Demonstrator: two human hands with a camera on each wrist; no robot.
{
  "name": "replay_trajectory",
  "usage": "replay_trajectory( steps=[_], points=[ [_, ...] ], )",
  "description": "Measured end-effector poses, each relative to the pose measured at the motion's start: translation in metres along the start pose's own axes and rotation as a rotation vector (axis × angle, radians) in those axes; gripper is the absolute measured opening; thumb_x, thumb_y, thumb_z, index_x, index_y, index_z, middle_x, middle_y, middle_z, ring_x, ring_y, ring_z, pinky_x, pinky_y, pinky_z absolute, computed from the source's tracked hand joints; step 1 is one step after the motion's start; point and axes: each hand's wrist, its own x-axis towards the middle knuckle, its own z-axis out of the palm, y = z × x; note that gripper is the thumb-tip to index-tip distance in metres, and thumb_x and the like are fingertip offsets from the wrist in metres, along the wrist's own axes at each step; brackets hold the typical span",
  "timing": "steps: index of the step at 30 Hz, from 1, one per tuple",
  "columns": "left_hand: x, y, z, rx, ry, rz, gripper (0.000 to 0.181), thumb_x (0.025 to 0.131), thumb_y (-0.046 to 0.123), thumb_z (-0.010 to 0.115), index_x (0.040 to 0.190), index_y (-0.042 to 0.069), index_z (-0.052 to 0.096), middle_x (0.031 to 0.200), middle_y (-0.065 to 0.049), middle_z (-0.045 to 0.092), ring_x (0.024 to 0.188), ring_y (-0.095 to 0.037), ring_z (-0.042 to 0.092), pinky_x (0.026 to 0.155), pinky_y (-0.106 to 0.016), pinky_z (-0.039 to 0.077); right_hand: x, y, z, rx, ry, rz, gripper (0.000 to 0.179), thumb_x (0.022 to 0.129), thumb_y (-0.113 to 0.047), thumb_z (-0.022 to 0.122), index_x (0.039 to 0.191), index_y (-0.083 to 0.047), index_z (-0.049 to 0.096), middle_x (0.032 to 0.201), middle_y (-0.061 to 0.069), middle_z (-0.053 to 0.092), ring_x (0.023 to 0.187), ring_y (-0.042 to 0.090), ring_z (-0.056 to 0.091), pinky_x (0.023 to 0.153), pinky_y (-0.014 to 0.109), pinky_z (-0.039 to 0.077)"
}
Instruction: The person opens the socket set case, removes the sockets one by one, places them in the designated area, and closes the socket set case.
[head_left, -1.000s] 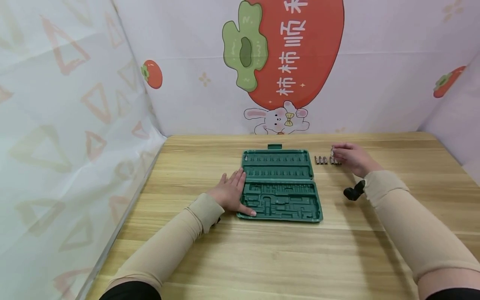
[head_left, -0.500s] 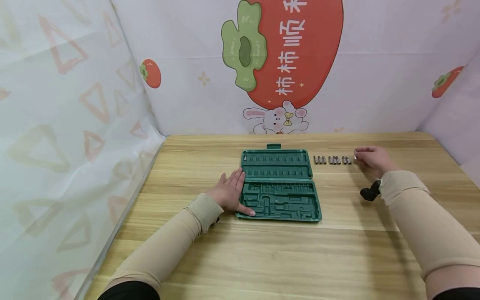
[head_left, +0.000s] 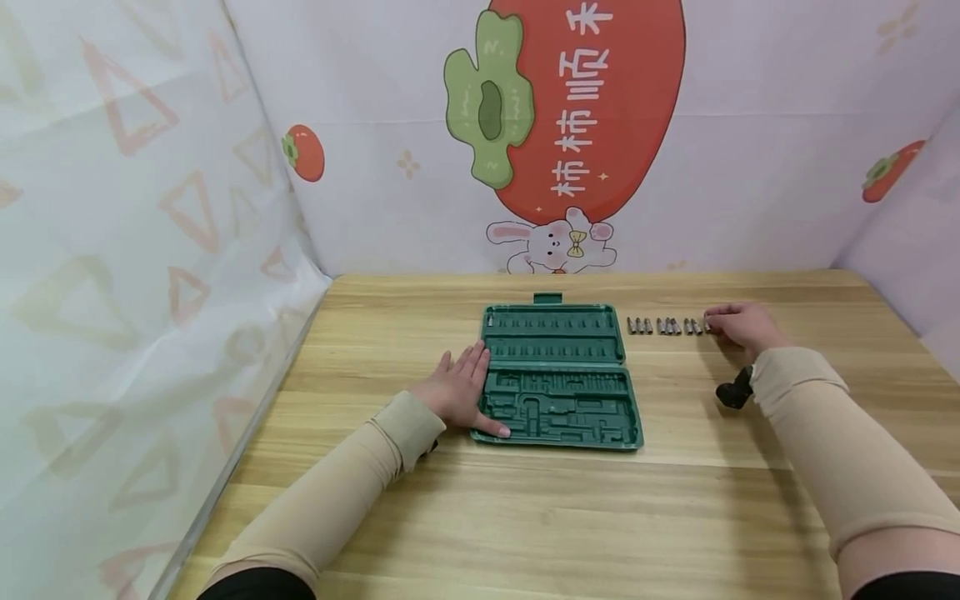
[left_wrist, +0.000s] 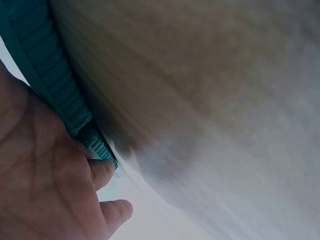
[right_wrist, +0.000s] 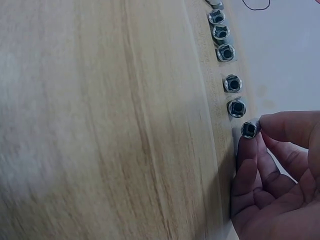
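My left hand (head_left: 455, 392) lies with fingers extended along the left edge of an open green tool case (head_left: 558, 364). Its thumb rests on the case's near left corner; in the left wrist view the palm (left_wrist: 45, 175) is against the ribbed side wall. At the far right, my right hand (head_left: 746, 327) pinches a small metal socket (right_wrist: 250, 129) between thumb and fingers, its square drive hole toward the wrist camera. This socket is at the right end of a row of similar sockets (right_wrist: 236, 107), low at the tabletop. One more socket (head_left: 491, 320) sits in the case's upper left slot.
The row of sockets (head_left: 639, 326) stretches right from beside the case's upper half, in small groups with gaps. A wooden table (head_left: 555, 517) carries everything. Patterned cloth (head_left: 375, 200) hangs behind it and along the left side. A black wrist device (head_left: 735, 389) hangs under the right cuff.
My right hand moved right along the row, holding a socket raised, then lowered it to the tabletop at the row's right end. The left hand and case stayed in place.
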Motion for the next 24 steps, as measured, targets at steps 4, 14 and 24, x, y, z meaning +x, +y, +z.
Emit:
replay_trajectory(
  steps=[4, 14, 24],
  points=[
    [-0.003, 0.0, -0.002, 0.006, -0.002, 0.004, 0.135, 0.079, 0.087, 0.059, 0.165, 0.006, -0.007, 0.171, -0.012, -0.014, 0.157, -0.028, -0.007, 0.124, -0.054, 0.0, 0.0, -0.001, 0.003, 0.019, -0.007, -0.017, 0.047, 0.106, -0.011, 0.055, 0.142, 0.019, 0.044, 0.083, -0.011, 0.061, 0.074, 0.002, 0.058, 0.068, 0.022, 0.054],
    [-0.004, 0.0, -0.002, 0.001, -0.005, 0.007, 0.135, 0.079, 0.088, 0.057, 0.164, 0.006, -0.008, 0.171, -0.011, -0.015, 0.157, -0.027, -0.008, 0.124, -0.055, 0.0, 0.002, 0.0, 0.005, 0.007, -0.011, -0.043, 0.044, 0.105, -0.011, 0.056, 0.135, 0.02, 0.048, 0.084, -0.008, 0.061, 0.072, 0.003, 0.058, 0.066, 0.024, 0.055],
    [-0.017, 0.005, -0.008, -0.002, 0.001, 0.012, 0.13, 0.081, 0.086, 0.058, 0.166, 0.004, 0.001, 0.173, -0.012, -0.007, 0.158, -0.027, -0.002, 0.124, -0.053, 0.004, 0.001, 0.003, 0.006, -0.07, -0.016, -0.046, 0.047, 0.106, -0.018, 0.055, 0.137, 0.017, 0.049, 0.091, -0.003, 0.064, 0.075, 0.005, 0.059, 0.067, 0.025, 0.054]
  ],
)
